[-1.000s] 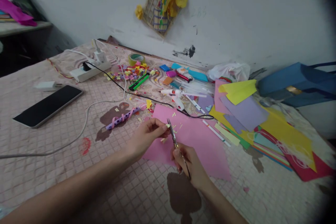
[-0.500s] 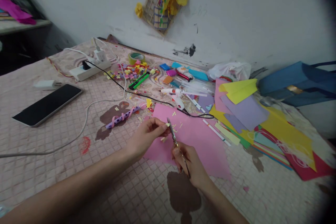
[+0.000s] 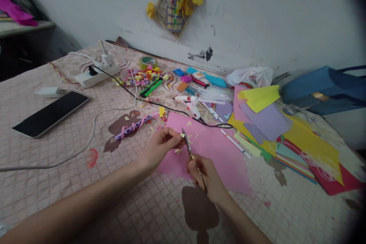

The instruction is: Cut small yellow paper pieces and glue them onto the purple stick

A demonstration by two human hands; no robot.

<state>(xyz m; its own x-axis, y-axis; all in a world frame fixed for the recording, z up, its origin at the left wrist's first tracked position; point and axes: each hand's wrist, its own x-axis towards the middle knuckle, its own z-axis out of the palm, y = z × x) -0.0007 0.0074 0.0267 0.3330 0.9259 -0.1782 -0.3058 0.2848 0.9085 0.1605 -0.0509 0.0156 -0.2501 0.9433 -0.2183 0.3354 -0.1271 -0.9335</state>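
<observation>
Between the thumb and fingers of my left hand [image 3: 166, 143] is a small pale yellow piece of paper [image 3: 182, 135]. My right hand [image 3: 204, 175] is closed round the handles of a pair of scissors [image 3: 187, 145], whose blades point up and away, their tips beside the yellow piece. Beneath both hands lies a pink sheet [image 3: 221, 160], scattered with several thin pale yellow scraps [image 3: 189, 123]. Left of my left hand, a purple stick wrapped in a pink strip [image 3: 133, 127] rests on the patterned tablecloth.
A glue gun [image 3: 191, 105] with a black cord lies beyond the pink sheet. Coloured sheets [image 3: 265, 120] are piled to the right. On the left are a phone [image 3: 53, 114], a power strip [image 3: 97, 75] and a white cable. Small paper cutouts [image 3: 140, 78] lie near a green cutter [image 3: 151, 87].
Both hands stay almost where they were, with the scissors still at the small yellow piece. The whole view has shifted very slightly.
</observation>
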